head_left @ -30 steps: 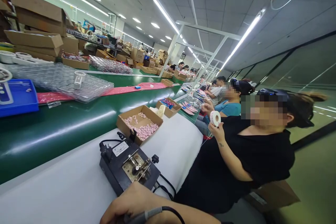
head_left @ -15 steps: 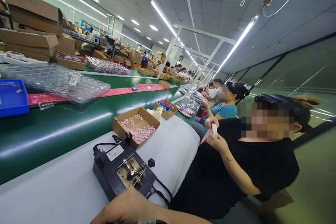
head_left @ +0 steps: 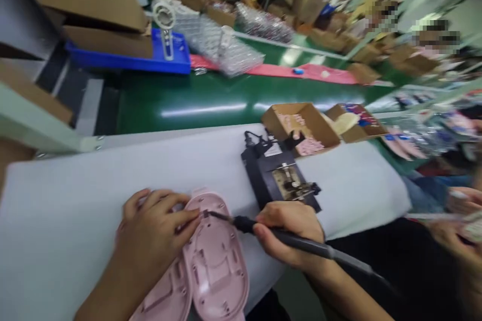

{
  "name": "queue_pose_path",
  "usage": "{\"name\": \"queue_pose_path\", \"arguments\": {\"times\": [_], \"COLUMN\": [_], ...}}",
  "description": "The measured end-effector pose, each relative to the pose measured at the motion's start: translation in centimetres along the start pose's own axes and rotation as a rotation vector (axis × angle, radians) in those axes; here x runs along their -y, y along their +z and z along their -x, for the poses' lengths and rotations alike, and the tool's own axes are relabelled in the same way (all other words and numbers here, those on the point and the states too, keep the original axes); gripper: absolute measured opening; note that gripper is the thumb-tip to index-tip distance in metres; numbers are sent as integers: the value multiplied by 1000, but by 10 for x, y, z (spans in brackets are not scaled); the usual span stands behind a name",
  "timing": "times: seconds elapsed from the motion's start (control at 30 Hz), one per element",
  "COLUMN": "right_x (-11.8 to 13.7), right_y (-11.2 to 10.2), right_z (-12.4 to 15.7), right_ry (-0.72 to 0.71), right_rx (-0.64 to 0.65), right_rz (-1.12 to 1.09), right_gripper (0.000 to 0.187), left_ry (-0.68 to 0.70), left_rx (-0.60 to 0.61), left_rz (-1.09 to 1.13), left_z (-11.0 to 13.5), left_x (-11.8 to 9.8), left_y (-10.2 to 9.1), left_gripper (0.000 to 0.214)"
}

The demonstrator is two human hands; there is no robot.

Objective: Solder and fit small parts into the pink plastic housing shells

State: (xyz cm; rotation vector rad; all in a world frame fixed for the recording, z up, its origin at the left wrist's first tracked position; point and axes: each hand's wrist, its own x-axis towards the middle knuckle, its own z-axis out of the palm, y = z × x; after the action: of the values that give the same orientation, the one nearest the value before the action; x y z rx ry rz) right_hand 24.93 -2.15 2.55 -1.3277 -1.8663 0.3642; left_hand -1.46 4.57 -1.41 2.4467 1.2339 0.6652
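My right hand [head_left: 289,228] is wrapped round the black handle of a soldering iron [head_left: 301,245], its cable trailing off to the lower right. The iron's tip reaches a small dark piece [head_left: 205,214] near the top of a pink plastic shell [head_left: 216,261]. My left hand [head_left: 154,230] rests over a second pink shell [head_left: 167,293], mostly covering its upper part. Its thumb and forefinger pinch beside the dark piece; what lies between them is hidden. Both shells lie with their moulded insides up, side by side on a white work surface [head_left: 113,175].
Behind my right hand stands a black machine [head_left: 278,175] with a metal mechanism. Cardboard boxes hold small pink parts [head_left: 311,145] and coloured wired pieces [head_left: 357,110]. A green conveyor [head_left: 181,95] runs beyond, with a blue tray [head_left: 128,62]. A co-worker's hands [head_left: 459,220] are at right.
The view has swung left and down. My left hand and the pink shells have come into view. My right hand, earlier at the bottom edge, now has the soldering iron's tip at the shell.
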Motion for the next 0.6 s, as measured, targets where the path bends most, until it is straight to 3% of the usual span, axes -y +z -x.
{"name": "queue_pose_path", "arguments": {"times": [0.2,0.6], "right_x": [7,6], "right_y": [-4,-5], "right_z": [-2,-2], "right_ry": [-62,-96], "right_rx": [75,114], "right_rz": [-82,-198], "right_gripper": [10,24], "left_ry": [-48,-20], "left_rx": [47,-5], "left_rz": [-31,-16], "left_z": [-4,-4], "left_x": [-14,-15], "left_y": [-5,-3], "left_gripper": [17,16]}}
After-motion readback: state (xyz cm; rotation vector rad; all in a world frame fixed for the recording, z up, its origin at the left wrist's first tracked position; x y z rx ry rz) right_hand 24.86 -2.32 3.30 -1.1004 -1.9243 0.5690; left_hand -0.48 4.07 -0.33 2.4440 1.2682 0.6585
